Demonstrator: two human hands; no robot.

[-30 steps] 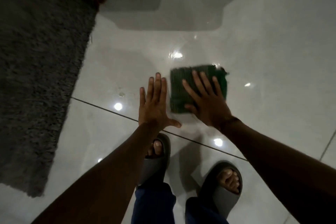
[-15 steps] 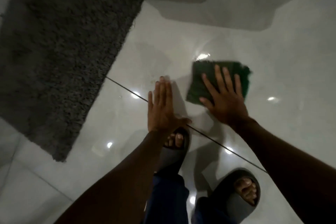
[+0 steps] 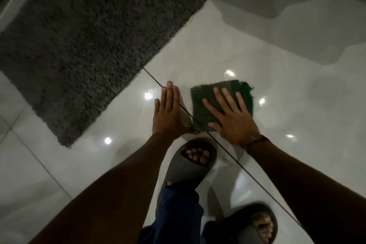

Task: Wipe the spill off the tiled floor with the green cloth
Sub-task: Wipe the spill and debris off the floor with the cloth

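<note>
The green cloth (image 3: 210, 105) is pressed flat on the glossy tiled floor (image 3: 297, 105) under the right hand (image 3: 231, 117), whose fingers are spread and extended across it; nothing is gripped. The left hand (image 3: 168, 113) is laid flat on the bare tile just beside the cloth, fingers straight and together, thumb out toward the cloth's near corner; nothing is held. A dark grout line (image 3: 247, 176) is crossed by the left hand and the cloth's near edge. Small wet glints are seen near the cloth, beyond it and to its right. A grey shaggy rug (image 3: 89, 41) lies to the left, well apart from the cloth. Two grey slides (image 3: 188, 168) are seen below the hands
</note>
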